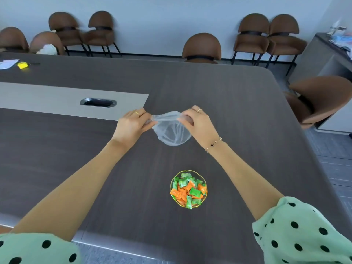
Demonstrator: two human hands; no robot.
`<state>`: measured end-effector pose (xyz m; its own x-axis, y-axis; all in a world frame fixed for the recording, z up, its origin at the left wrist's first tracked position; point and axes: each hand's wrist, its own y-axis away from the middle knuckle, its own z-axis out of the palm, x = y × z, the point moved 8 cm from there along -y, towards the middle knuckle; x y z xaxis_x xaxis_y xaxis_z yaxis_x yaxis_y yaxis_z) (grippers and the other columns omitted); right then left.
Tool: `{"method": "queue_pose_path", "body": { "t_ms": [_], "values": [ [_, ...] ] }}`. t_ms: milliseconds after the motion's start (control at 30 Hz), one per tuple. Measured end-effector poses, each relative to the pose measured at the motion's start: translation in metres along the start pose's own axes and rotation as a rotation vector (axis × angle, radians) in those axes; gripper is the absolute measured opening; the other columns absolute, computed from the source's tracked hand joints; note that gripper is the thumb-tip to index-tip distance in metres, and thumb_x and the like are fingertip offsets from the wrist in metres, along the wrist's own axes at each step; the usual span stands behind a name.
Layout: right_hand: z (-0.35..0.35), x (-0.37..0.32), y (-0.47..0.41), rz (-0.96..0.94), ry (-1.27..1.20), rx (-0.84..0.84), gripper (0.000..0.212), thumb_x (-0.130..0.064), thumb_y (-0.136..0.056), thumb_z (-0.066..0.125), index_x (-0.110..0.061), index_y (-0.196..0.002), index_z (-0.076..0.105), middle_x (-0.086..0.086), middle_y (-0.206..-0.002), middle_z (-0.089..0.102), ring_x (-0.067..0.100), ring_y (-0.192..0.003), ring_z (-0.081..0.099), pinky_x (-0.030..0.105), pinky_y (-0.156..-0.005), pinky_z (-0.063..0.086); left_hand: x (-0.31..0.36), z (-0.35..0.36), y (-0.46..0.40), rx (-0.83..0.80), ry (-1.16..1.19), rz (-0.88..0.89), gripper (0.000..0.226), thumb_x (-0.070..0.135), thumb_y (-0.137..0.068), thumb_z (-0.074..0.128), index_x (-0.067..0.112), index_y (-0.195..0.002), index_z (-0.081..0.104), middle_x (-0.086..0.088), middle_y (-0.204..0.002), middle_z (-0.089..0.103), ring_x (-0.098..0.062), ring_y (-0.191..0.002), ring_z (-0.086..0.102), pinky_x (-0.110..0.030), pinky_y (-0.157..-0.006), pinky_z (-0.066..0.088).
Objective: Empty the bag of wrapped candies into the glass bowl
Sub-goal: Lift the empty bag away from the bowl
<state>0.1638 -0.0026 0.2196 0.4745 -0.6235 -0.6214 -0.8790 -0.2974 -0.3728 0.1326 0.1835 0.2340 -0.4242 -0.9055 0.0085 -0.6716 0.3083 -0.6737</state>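
A clear plastic bag [171, 133] hangs slack between my two hands above the dark table, and I see no candies inside it. My left hand [131, 123] pinches its left edge and my right hand [197, 121] pinches its right edge. Nearer to me on the table stands a small glass bowl [172, 182] with a gold rim. It is heaped with green and orange wrapped candies [188, 190]. The bowl is well apart from both hands, below the bag in the view.
The dark wooden table [238, 111] has a grey inset strip with a cable slot [98, 102] at the left. A yellow item [22, 65] and papers lie at the far left. Brown chairs [201, 48] line the far side and the right.
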Motion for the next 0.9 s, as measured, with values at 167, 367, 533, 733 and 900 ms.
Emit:
{"method": "queue_pose_path", "body": {
  "t_ms": [167, 367, 533, 733, 900],
  "values": [
    [0.080, 0.011, 0.039, 0.031, 0.126, -0.230, 0.046, -0.041, -0.089, 0.057, -0.015, -0.126, 0.052, 0.006, -0.128, 0.052, 0.023, -0.109, 0.057, 0.040, -0.085, 0.055, -0.030, 0.031, 0.079, -0.174, 0.052, -0.125, 0.028, 0.032, -0.088, 0.057, 0.009, -0.073, 0.063, -0.006, -0.065, 0.058, -0.024, -0.053, 0.054, -0.031, -0.048, 0.046],
    [0.190, 0.037, 0.115, 0.204, 0.136, -0.632, 0.049, -0.035, -0.095, 0.045, -0.010, -0.137, 0.038, 0.014, -0.134, 0.047, 0.032, -0.118, 0.053, 0.043, -0.092, 0.048, -0.056, 0.086, 0.187, -0.628, 0.078, -0.451, 0.006, 0.015, -0.084, 0.068, 0.013, -0.088, 0.065, -0.003, -0.081, 0.058, -0.023, -0.066, 0.058, -0.036, -0.054, 0.051],
    [0.252, 0.054, 0.167, 0.289, 0.154, -0.857, 0.046, -0.022, -0.097, 0.041, -0.005, -0.139, 0.033, 0.019, -0.138, 0.044, 0.035, -0.121, 0.052, 0.042, -0.097, 0.045, -0.060, 0.114, 0.255, -0.918, 0.048, -0.564, 0.017, 0.024, -0.089, 0.061, 0.014, -0.102, 0.059, -0.003, -0.099, 0.056, -0.024, -0.080, 0.061, -0.036, -0.068, 0.052],
    [0.288, 0.059, 0.187, 0.319, 0.325, -0.905, 0.050, -0.014, -0.094, 0.046, 0.000, -0.140, 0.030, 0.022, -0.136, 0.044, 0.039, -0.116, 0.056, 0.044, -0.090, 0.050, -0.060, 0.129, 0.300, -1.044, 0.039, -0.641, 0.023, 0.026, -0.091, 0.057, 0.014, -0.110, 0.056, -0.004, -0.103, 0.054, -0.024, -0.087, 0.063, -0.036, -0.072, 0.053],
    [0.284, 0.056, 0.183, 0.333, 0.313, -0.863, 0.052, -0.010, -0.092, 0.048, -0.012, -0.142, 0.032, 0.020, -0.134, 0.047, 0.040, -0.106, 0.062, 0.042, -0.085, 0.052, -0.059, 0.134, 0.317, -1.135, -0.014, -0.642, 0.053, 0.027, -0.085, 0.065, 0.019, -0.131, 0.041, -0.003, -0.124, 0.049, -0.024, -0.108, 0.057, -0.039, -0.086, 0.053]
  ]
}}
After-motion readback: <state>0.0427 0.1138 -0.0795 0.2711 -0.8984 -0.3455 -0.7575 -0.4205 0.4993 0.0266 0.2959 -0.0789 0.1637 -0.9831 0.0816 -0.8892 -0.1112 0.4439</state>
